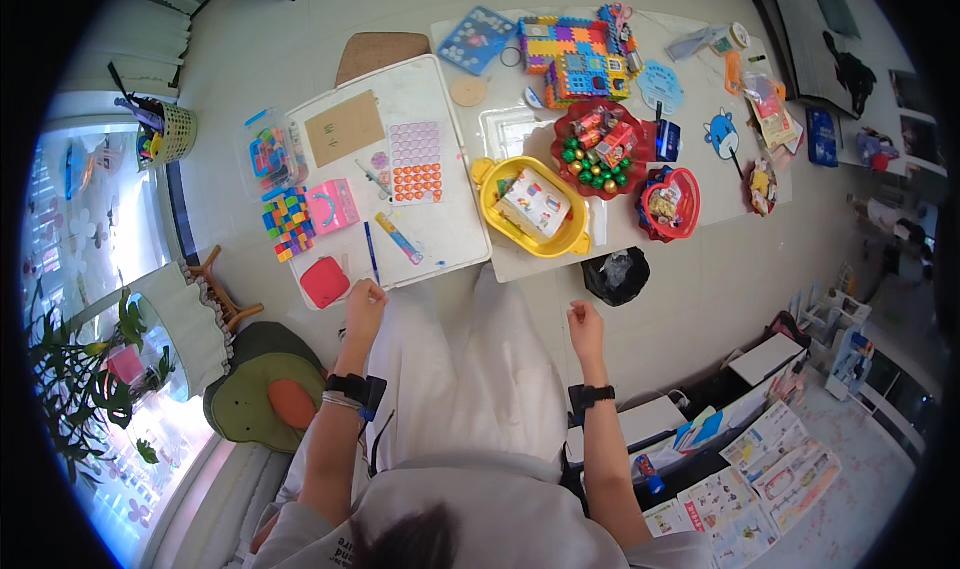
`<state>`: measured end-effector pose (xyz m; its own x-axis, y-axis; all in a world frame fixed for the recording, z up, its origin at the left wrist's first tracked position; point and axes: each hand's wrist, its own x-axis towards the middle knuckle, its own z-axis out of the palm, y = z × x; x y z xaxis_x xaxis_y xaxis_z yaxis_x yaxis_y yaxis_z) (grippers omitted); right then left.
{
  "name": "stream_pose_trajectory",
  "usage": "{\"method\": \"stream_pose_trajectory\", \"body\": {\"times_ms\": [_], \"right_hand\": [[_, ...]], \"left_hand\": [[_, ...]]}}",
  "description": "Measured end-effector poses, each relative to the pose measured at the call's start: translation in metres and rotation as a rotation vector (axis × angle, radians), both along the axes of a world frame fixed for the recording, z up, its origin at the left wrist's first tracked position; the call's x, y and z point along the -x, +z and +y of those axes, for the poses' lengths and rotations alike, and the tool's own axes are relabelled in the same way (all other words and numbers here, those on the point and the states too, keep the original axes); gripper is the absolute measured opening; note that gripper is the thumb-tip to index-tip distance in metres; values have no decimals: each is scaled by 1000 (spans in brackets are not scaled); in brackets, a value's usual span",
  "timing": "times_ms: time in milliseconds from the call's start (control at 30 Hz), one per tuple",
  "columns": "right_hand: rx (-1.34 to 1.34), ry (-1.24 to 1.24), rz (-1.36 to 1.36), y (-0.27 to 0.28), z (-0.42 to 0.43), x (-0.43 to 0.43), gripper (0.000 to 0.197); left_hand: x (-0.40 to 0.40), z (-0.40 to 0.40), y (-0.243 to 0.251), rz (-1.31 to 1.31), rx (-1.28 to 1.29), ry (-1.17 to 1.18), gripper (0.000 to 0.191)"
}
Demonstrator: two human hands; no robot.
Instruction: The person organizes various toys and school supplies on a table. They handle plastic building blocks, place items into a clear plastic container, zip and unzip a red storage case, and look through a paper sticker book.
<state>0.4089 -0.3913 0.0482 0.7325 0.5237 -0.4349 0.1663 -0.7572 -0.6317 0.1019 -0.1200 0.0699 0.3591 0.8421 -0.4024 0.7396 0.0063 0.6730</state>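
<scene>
My left hand [367, 300], fingers curled with nothing visible in them, is at the front edge of the white table [427, 111]. Just beyond it lie a blue pen [372, 252] and a red zip case [325, 281]. My right hand [586, 320] hangs over the floor, also curled and apparently holding nothing. Closest to that hand is a bin lined with a black bag [616, 275]. Farther in on the white table are a yellow and blue tube-like item [399, 237], a sheet of round stickers [417, 162] and a brown paper envelope [344, 128].
A yellow basin [498, 233] with a printed box [534, 203] stands on the adjoining table. Beyond are a red dish of sweets [559, 149], a heart-shaped bowl [694, 207] and a foam-tile house [574, 47]. Coloured blocks [288, 224] sit at the left edge; a green cushion [251, 404] is lower left.
</scene>
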Motion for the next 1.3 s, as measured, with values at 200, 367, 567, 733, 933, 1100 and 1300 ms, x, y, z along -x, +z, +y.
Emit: {"method": "stream_pose_trajectory", "body": {"times_ms": [200, 367, 567, 733, 933, 1100, 1300], "right_hand": [[23, -22, 23, -68, 21, -56, 21], [65, -347, 418, -180, 35, -76, 27], [-127, -892, 729, -126, 86, -63, 32], [-179, -852, 958, -137, 77, -59, 35], [-332, -1075, 859, -149, 87, -52, 38], [-242, -942, 785, -105, 67, -42, 42], [-400, -754, 820, -10, 42, -28, 41]], "left_hand": [[-46, -40, 42, 89, 42, 14, 15], [-51, -59, 70, 68, 44, 75, 13], [-30, -68, 94, 131, 21, 109, 10], [-33, -65, 100, 148, 23, 41, 8], [-47, -49, 118, 144, -12, -68, 8], [-63, -37, 116, 52, 2, -125, 13], [-140, -39, 84, -143, 174, -265, 37]]}}
